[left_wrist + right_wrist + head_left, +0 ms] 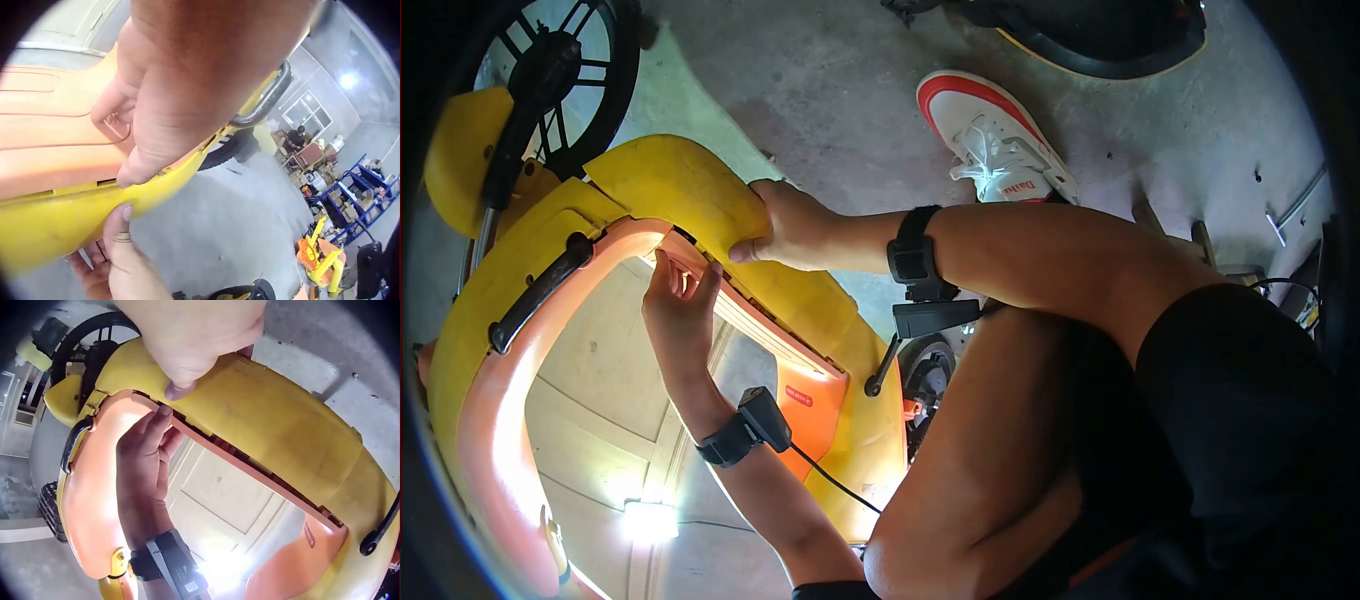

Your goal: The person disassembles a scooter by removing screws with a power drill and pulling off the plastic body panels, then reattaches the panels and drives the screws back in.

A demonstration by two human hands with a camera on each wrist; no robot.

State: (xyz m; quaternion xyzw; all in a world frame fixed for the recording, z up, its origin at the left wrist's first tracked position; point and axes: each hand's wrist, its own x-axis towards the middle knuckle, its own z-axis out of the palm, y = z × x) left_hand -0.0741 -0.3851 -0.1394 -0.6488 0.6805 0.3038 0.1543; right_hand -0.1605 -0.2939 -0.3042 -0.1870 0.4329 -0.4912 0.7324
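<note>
A yellow scooter body (720, 200) with an orange inner panel (490, 420) curves across the left of the head view. My right hand (785, 228) grips the yellow side cover (262, 425), thumb on its outer face and fingers round its far edge. Close beside it, my left hand (682, 305) has bent fingers at the edge of the orange footboard (50, 137). In the left wrist view its thumb lies at the seam (107, 182) between orange and yellow. A narrow dark gap (231, 449) runs along this seam. The left fingertips are partly hidden.
A black spoked wheel (550, 80) and black grab handle (540, 295) are at the scooter's front. A kick lever (880, 370) sticks out lower down. My shoe (990, 130) stands on the concrete floor. Blue shelving (353, 197) and a seated person (295, 139) are farther off.
</note>
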